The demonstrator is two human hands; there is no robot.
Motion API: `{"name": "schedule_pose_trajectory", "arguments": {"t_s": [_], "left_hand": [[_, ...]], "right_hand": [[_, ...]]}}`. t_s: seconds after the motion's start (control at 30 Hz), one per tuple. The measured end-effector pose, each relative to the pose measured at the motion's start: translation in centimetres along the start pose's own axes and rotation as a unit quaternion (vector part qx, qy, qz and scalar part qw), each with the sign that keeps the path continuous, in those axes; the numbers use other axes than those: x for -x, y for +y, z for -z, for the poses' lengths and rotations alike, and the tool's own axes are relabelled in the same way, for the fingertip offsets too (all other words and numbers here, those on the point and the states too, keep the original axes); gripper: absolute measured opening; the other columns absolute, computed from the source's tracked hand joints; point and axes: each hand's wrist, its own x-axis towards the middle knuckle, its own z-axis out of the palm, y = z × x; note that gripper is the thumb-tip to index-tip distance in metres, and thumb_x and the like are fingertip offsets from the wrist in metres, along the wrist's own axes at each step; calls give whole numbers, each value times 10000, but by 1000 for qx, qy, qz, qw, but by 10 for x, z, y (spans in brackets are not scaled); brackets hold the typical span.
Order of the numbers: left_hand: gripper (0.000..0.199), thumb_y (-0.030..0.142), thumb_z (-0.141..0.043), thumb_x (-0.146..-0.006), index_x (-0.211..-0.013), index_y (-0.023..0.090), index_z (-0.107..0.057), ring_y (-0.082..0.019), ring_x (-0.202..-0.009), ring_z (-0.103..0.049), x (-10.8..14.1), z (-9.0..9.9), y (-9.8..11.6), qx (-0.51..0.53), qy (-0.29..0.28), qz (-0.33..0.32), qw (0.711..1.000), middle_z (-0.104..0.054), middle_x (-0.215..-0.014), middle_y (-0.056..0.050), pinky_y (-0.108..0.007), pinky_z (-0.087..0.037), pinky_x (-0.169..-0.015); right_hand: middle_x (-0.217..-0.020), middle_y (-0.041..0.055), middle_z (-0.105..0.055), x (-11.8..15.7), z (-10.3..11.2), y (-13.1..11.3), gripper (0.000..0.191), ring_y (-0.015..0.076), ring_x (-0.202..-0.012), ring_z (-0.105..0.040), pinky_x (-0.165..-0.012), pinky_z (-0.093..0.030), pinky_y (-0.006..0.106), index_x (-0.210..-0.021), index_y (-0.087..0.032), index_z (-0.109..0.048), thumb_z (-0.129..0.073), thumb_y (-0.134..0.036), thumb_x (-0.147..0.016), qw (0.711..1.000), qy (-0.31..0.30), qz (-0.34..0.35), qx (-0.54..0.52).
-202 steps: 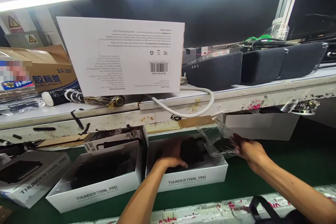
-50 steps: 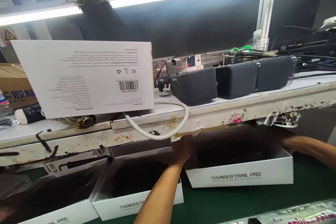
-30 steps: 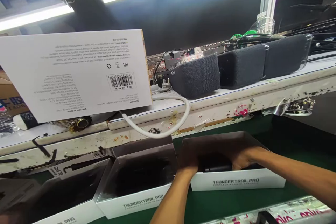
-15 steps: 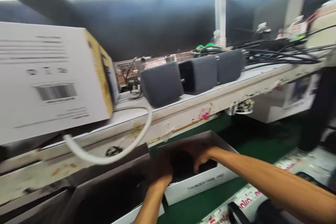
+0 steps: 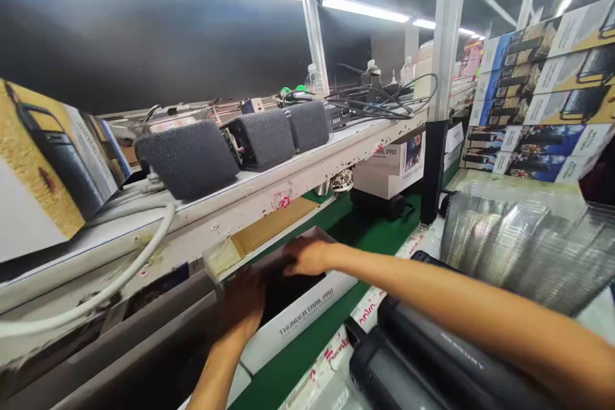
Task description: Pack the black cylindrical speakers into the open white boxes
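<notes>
An open box (image 5: 307, 311) printed "THUNDERTRAIL PRO" stands on the green surface below the shelf, its inside dark. My left hand (image 5: 243, 301) reaches over the box's near left end, its fingers lost in shadow. At the box's far end is my right hand (image 5: 310, 256), with curled fingers inside the rim; what they hold, if anything, is too dark to make out. Another open box (image 5: 144, 359) lies to the left, close beside the first one.
Dark fabric-covered speakers (image 5: 187, 157) line the shelf (image 5: 250, 195), with a white cable (image 5: 144, 262) hanging over its edge. Black speakers (image 5: 398, 365) lie at the lower right near clear plastic pieces (image 5: 509, 243). Printed boxes (image 5: 538, 90) are stacked at the right.
The view has swung to the right, bringing the stacked boxes and plastic pieces into sight. Both hands remain at the printed box, with my right hand now higher at its far end.
</notes>
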Motion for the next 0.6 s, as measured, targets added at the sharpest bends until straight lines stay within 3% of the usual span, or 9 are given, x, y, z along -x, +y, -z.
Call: {"name": "schedule_pose_trajectory", "arguments": {"t_s": [0.1, 0.27, 0.43, 0.6], "left_hand": [[515, 437, -406, -1021, -1453, 182, -525, -280, -1475, -385, 3, -6, -4, 24, -37, -30, 999, -484, -1562, -91, -440, -263, -1243], [762, 508, -642, -854, -1509, 168, -451, -331, -1482, -360, 9, -9, -8, 54, -77, -8, 996, -423, -1599, -128, -475, -271, -1232], [841, 458, -779, -697, -1444, 167, -523, -338, -1476, -372, 15, -15, -15, 73, -75, 22, 994, -449, -1576, -149, -401, -312, -1215], [866, 366, -780, -642, -1444, 172, -514, -342, -1426, -436, 22, -8, -18, 96, -38, 14, 995, -492, -1536, -147, -404, -337, -1198]], "right_hand": [[-1188, 181, -697, 63, 13, 5, 301, 366, -1153, -647, -997, -492, 456, -1143, -114, -723, -582, -322, -977, 999, 26, -7, 40], [-1033, 110, -727, 150, 13, 12, 244, 336, -1010, -686, -878, -513, 441, -1034, -186, -735, -535, -317, -989, 991, -4, -65, 118], [-1054, 51, -720, 173, 0, 11, 290, 262, -954, -685, -840, -497, 390, -1065, -290, -724, -471, -424, -1016, 998, 18, -47, 36], [-964, 64, -708, 179, 8, 18, 273, 269, -917, -679, -788, -492, 376, -991, -244, -702, -438, -309, -1010, 989, 40, -32, 140]]}}
